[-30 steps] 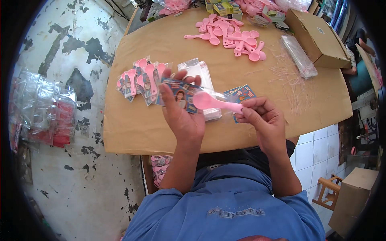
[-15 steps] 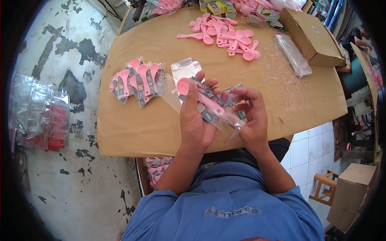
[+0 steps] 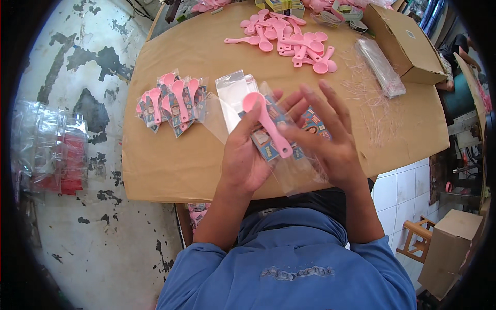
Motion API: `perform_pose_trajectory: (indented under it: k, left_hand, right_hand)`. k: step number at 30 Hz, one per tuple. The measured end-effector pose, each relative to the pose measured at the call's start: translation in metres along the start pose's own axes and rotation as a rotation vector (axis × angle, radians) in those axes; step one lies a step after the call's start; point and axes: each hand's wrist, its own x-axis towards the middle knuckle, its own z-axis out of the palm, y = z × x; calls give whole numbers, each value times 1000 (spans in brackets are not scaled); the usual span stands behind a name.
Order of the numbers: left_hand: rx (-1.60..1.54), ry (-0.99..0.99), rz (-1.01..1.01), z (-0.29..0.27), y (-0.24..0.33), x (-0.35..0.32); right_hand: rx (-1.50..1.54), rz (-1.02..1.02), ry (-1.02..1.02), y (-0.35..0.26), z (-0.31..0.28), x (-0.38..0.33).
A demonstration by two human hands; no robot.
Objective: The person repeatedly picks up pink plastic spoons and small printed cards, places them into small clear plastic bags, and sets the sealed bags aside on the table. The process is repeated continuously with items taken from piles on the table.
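My left hand [image 3: 244, 157] is closed around a pink measuring spoon [image 3: 274, 130] in a clear plastic bag [image 3: 295, 178] with a printed blue card [image 3: 264, 144] behind it. Its thumb presses near the spoon's bowl, and the bag's loose end hangs toward me. Over the right side of the bag, my right hand [image 3: 338, 144] has its fingers stretched and spread; whether it touches the plastic is unclear. More printed cards [image 3: 314, 123] show partly behind the right hand. Just beyond the left hand lie flat clear bags [image 3: 230, 93].
Packed spoons [image 3: 178, 103] with cards are piled at the left of the brown-covered table [image 3: 170, 175]. Loose pink spoons [image 3: 281, 39] lie at the far side. A bundle of clear bags [image 3: 381, 67] and a cardboard box [image 3: 405, 46] stand far right. A person's arm shows beyond.
My right hand has unbent and spread its fingers, rising from the bag's end. The packed spoon has turned more upright in my left hand, and the bag's loose end is more visible.
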Motion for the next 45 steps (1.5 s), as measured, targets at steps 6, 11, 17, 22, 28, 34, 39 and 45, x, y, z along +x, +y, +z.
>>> perform_pose_trajectory:
  k: [6,11,17,22,28,34,39,45]
  left_hand:
    - [182,-70,-97,4,2,-7]
    - [453,-59,114,-4,6,-12]
    - [890,2,195,2,0,-16]
    - [901,61,233,-4,-6,-20]
    - [1045,71,319,1,-11,-29]
    - [1341,3,416,-1,-15,-30]
    - [1433,-76,497,-1,-19,-27]
    - [1203,-31,233,9,-16,-34]
  right_hand:
    - [270,-89,20,2,-3,13]
    - [657,154,23,2,-14,4]
    - [807,637,-44,-13,-2,-5]
    - [617,642,181,-13,8,-5]
    - [-150,36,211,-7,7,22]
    - [-198,-26,264,-8,17,25]
    - [-140,28,304,-8,13,27]
    - [79,206,382,10,2,24]
